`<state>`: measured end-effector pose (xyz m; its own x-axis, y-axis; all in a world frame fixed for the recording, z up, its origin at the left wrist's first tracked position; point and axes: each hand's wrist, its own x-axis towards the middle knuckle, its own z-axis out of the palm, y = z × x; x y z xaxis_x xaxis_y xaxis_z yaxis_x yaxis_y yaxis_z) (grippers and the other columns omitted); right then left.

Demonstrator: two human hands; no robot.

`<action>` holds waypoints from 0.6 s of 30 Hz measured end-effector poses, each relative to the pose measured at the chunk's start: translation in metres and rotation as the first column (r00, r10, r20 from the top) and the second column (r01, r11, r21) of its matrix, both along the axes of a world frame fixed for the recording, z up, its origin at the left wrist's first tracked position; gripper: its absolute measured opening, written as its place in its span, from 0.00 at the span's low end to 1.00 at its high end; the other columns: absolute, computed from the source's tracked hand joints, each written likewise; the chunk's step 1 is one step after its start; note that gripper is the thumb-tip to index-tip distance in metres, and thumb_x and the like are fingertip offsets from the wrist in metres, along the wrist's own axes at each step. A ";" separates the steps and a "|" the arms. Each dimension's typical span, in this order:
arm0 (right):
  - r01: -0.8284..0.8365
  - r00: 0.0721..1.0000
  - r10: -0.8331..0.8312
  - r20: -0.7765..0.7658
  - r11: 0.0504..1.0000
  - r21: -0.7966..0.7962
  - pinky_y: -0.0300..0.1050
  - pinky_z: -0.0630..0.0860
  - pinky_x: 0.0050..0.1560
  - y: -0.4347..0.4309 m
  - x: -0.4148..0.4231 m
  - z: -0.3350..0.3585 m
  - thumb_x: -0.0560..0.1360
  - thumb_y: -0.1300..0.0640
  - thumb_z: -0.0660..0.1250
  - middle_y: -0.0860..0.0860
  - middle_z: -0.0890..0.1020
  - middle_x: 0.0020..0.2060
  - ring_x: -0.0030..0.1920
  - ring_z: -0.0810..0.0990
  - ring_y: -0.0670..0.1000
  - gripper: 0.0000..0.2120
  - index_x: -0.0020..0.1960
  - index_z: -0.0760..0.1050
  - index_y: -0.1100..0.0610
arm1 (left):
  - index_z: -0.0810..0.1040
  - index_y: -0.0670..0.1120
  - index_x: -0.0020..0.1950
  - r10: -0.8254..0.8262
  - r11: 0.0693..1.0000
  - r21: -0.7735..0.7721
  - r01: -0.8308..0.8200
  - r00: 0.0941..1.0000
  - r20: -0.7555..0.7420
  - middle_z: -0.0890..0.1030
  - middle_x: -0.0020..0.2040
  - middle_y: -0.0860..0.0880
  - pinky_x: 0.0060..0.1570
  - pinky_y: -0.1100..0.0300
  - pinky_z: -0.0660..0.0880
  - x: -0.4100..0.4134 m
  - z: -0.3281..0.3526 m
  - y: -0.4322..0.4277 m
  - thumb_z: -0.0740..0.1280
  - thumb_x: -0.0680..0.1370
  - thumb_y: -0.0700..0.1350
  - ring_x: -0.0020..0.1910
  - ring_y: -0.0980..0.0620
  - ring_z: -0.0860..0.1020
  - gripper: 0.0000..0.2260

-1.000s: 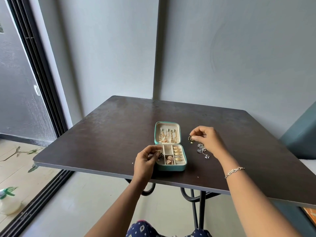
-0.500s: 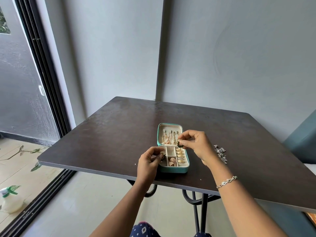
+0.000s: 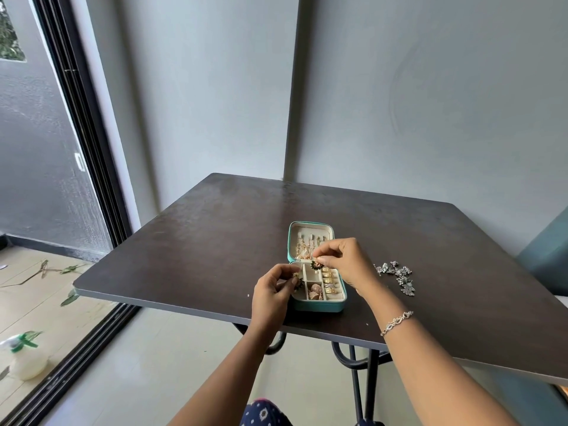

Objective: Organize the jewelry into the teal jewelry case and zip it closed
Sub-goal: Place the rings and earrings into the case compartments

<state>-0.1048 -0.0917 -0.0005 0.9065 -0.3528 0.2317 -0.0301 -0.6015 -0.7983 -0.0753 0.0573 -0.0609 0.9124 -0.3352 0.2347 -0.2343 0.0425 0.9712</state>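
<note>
Two hands meet over an open teal case (image 3: 319, 306), which lies near the front edge of the dark table (image 3: 199, 241), about midway along it, with its lid (image 3: 311, 231) laid flat toward the back edge.

The left hand (image 3: 270, 292) sits at the case's left side, thumb and fingertips pinching a small piece (image 3: 297, 280) of gold and dark metal (too small to name further) just above the left rim. The right hand (image 3: 342, 261) reaches in from the right, fingers curled, its thumb and forefinger pinching a dark round earring (image 3: 316, 265) that hangs over the far end of the tray, close to the hinge.

Inside the tray, gold rings (image 3: 329, 281) fill the slotted right column, and a rose-gold shell-shaped piece (image 3: 315, 292) lies in a near middle compartment. Gold chains (image 3: 305, 249) hang in the lid.

To the right of the case, well apart from it and behind the right forearm, a loose heap of silver jewelry (image 3: 398, 275) lies on the table. A silver bracelet (image 3: 396, 322) circles the right wrist. On the floor to the left stands a white spray bottle (image 3: 27, 359) with a green top.
</note>
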 end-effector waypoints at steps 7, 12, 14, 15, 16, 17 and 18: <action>0.000 0.994 -0.023 -0.109 0.978 -0.207 0.30 0.72 0.43 0.005 0.004 -0.005 0.70 0.65 0.70 0.49 0.83 0.42 0.37 0.77 0.38 0.05 0.42 0.83 0.57 | 0.78 0.47 0.47 -0.015 1.000 -0.019 0.015 1.000 -0.006 0.81 0.44 0.53 0.35 0.72 0.73 0.000 0.000 0.000 0.64 0.76 0.35 0.39 0.65 0.79 0.08; -0.014 0.971 -0.065 -0.232 0.945 -0.327 0.39 0.74 0.48 0.003 0.010 -0.006 0.71 0.62 0.69 0.48 0.83 0.46 0.46 0.79 0.47 0.06 0.42 0.83 0.53 | 0.78 0.49 0.47 -0.014 1.000 -0.016 0.014 1.000 -0.010 0.82 0.46 0.52 0.35 0.70 0.74 0.000 -0.001 0.000 0.63 0.77 0.35 0.41 0.61 0.80 0.09; -0.011 0.969 -0.078 -0.236 0.935 -0.355 0.39 0.72 0.45 0.004 0.012 -0.006 0.71 0.62 0.69 0.48 0.82 0.43 0.45 0.79 0.48 0.05 0.43 0.82 0.53 | 0.78 0.49 0.47 -0.014 1.000 -0.013 0.014 1.000 -0.003 0.81 0.45 0.54 0.35 0.71 0.74 0.000 0.000 0.000 0.64 0.77 0.35 0.40 0.64 0.79 0.09; -0.002 0.969 -0.087 -0.230 0.931 -0.364 0.38 0.71 0.43 0.004 0.013 -0.006 0.71 0.62 0.69 0.48 0.81 0.40 0.43 0.78 0.47 0.05 0.43 0.82 0.53 | 0.78 0.48 0.47 -0.015 1.000 -0.014 0.015 1.000 -0.002 0.81 0.45 0.54 0.35 0.71 0.73 0.000 0.000 0.000 0.64 0.77 0.35 0.39 0.65 0.79 0.09; 0.009 0.970 -0.098 -0.221 0.928 -0.373 0.38 0.70 0.42 0.004 0.014 -0.006 0.71 0.62 0.69 0.49 0.81 0.40 0.42 0.77 0.47 0.05 0.43 0.82 0.53 | 0.78 0.48 0.47 -0.018 1.000 -0.017 0.018 1.000 -0.005 0.81 0.44 0.54 0.35 0.72 0.73 0.000 0.000 0.000 0.64 0.77 0.35 0.39 0.66 0.79 0.08; 0.017 0.972 -0.105 -0.209 0.923 -0.385 0.39 0.70 0.43 0.005 0.015 -0.008 0.70 0.62 0.69 0.49 0.82 0.41 0.42 0.77 0.47 0.05 0.42 0.82 0.54 | 0.78 0.47 0.47 -0.022 1.000 -0.021 0.021 1.000 -0.007 0.81 0.44 0.54 0.34 0.72 0.73 0.000 0.000 0.000 0.63 0.77 0.35 0.39 0.66 0.79 0.08; 0.021 0.974 -0.107 -0.198 0.918 -0.396 0.40 0.72 0.44 0.005 0.017 -0.010 0.70 0.62 0.69 0.50 0.83 0.42 0.44 0.78 0.48 0.05 0.42 0.82 0.54 | 0.78 0.47 0.47 -0.024 0.999 -0.022 0.024 1.000 -0.008 0.81 0.44 0.54 0.34 0.72 0.73 0.000 0.000 0.000 0.63 0.77 0.35 0.39 0.65 0.79 0.08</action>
<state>-0.0878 -0.0869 -0.0106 0.9278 -0.3329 0.1683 -0.2207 -0.8536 -0.4719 -0.0749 0.0576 -0.0612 0.9062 -0.3516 0.2347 -0.2248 0.0694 0.9719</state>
